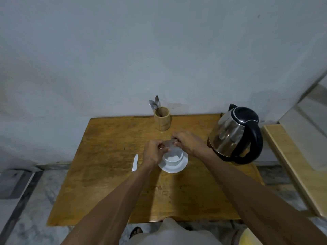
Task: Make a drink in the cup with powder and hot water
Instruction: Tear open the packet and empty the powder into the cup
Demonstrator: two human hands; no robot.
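Both hands, left hand [152,152] and right hand [187,143], pinch a small sachet [167,143] over the cup [172,157].

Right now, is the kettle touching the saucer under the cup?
Apart. The head view shows bare wooden table and the right forearm between the kettle and the white saucer, which carries the cup.
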